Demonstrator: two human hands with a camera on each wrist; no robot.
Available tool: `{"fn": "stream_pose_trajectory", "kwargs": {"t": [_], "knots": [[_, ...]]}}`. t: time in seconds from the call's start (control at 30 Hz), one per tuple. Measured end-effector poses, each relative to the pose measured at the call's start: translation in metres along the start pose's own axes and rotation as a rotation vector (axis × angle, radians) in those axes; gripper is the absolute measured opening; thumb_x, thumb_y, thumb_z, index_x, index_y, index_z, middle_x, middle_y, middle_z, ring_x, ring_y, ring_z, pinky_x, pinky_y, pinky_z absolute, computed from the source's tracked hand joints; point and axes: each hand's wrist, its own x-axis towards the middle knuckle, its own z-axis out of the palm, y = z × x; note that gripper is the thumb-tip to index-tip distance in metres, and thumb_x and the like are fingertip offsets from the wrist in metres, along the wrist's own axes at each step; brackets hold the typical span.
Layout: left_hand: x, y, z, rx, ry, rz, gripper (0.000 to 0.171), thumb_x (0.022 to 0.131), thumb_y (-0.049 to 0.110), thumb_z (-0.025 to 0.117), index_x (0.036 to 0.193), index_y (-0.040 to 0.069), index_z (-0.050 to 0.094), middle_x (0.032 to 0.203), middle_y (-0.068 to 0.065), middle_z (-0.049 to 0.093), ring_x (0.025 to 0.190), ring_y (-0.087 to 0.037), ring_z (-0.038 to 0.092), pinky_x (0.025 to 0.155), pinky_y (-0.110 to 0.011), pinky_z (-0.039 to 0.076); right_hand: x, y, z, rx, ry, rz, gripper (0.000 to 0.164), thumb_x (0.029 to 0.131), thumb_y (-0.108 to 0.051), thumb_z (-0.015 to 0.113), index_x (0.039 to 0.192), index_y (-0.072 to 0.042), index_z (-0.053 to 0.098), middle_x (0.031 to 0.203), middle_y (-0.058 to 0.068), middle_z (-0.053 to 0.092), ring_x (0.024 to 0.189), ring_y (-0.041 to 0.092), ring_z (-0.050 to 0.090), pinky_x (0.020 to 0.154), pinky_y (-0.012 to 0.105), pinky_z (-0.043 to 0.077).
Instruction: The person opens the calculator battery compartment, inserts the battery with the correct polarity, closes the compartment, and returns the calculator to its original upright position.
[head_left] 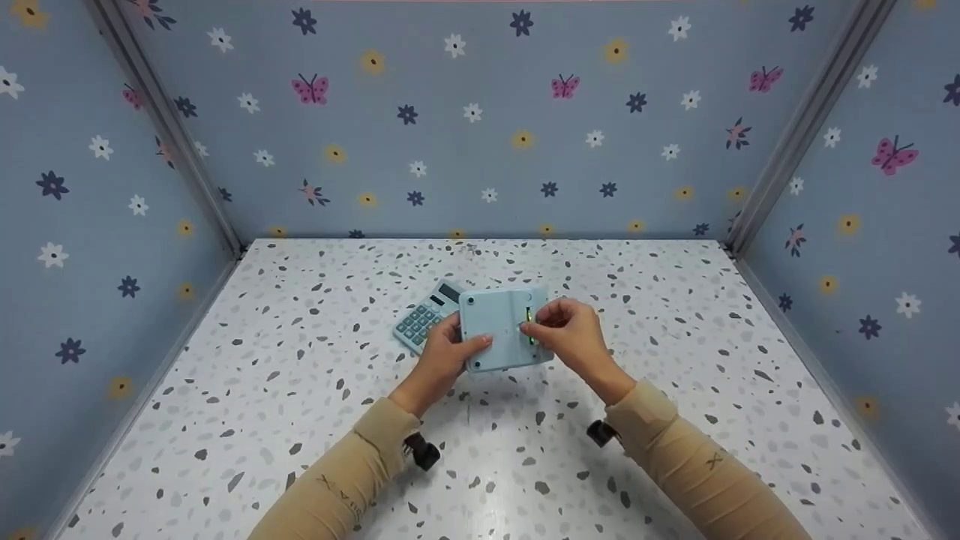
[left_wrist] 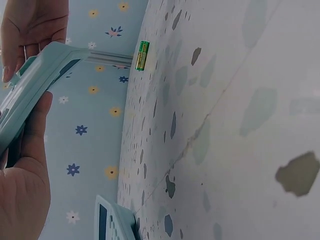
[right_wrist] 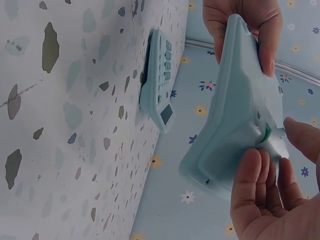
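Note:
My left hand (head_left: 441, 358) grips the left side of a light-blue calculator (head_left: 495, 322), its back turned up toward the head view, clear of the table. At its right end, my right hand (head_left: 576, 337) pinches a small light-blue battery cover (right_wrist: 276, 146) with thumb and fingers. The cover is tilted at the battery slot, where a green battery (head_left: 529, 316) shows. Another green battery (left_wrist: 142, 56) lies on the table in the left wrist view; the held calculator hides it in the head view. A second light-blue calculator (head_left: 417, 322) lies keys up behind my left hand.
The white speckled table (head_left: 300, 420) is enclosed by blue flowered panels at the back (head_left: 465, 150), the left (head_left: 90, 247) and the right (head_left: 862, 247). Grey metal posts stand at the two back corners.

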Motion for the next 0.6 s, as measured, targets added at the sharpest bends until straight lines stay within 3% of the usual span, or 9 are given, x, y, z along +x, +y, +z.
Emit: {"fn": "stream_pose_trajectory", "kwargs": {"t": [0.23,0.6], "knots": [[0.0001,-0.0015,0.0008,0.005,-0.016,0.015,0.060,0.103,0.002,0.069,0.160,0.001,0.048,0.148,-0.024,0.064,0.124,-0.025,0.071,0.105,-0.040,0.064,-0.0001,0.0027,0.0016,-0.044,0.004,-0.024,0.018,0.088,-0.008,0.090,0.091,-0.006,0.073,0.089,0.007,0.073,0.080,0.016,0.067,0.068,0.026,0.060],[-0.0031,0.0029,0.0019,-0.015,0.013,-0.017,0.056,0.104,0.002,0.069,0.157,0.001,0.050,0.143,-0.022,0.066,0.119,-0.023,0.072,0.104,-0.040,0.064,0.0016,0.0043,-0.0010,-0.035,0.024,-0.018,0.015,0.089,-0.008,0.087,0.094,-0.003,0.074,0.088,0.008,0.071,0.081,0.017,0.064,0.068,0.024,0.057]]}}
